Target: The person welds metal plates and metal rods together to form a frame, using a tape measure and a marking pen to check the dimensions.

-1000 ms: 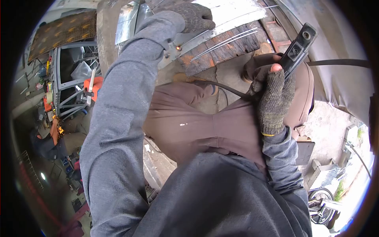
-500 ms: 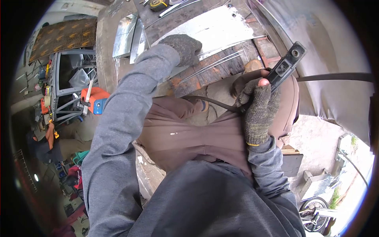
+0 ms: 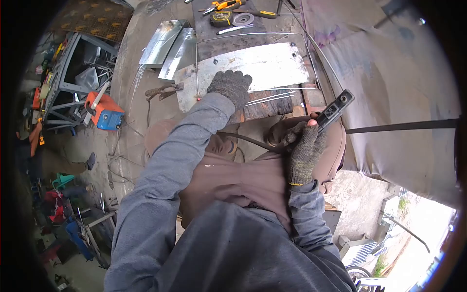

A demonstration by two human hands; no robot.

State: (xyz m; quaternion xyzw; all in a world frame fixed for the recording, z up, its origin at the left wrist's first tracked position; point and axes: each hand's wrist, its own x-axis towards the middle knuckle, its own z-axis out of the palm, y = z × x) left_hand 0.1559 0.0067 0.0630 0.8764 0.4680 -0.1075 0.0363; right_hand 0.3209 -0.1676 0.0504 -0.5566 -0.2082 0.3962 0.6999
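My left hand [image 3: 229, 89], in a dark knitted glove, lies with curled fingers over the near edge of a light metal sheet [image 3: 270, 63]. What its fingers hold, if anything, is hidden. Several thin rods [image 3: 272, 99] stick out to its right above a dark wooden board [image 3: 267, 108]. My right hand [image 3: 306, 148], gloved with a bare thumb tip showing, is closed around a black welding electrode holder [image 3: 333, 111] above my right thigh. A thick black cable [image 3: 255, 141] runs from that hand across between my legs. No rod shows in the holder's outer end.
Left of the sheet lie shiny folded metal pieces [image 3: 164, 43] and a rusty clamp [image 3: 164, 91]. At the back are a tape measure [image 3: 221, 19], a grinding disc [image 3: 243, 19] and pliers [image 3: 224, 5]. An orange and blue machine [image 3: 104, 112] stands left; a grey sheet hangs right.
The view has tilted, showing more of the back of the work surface. My left hand's curled fingers now show more plainly at the sheet's near edge. My right hand still grips the holder.
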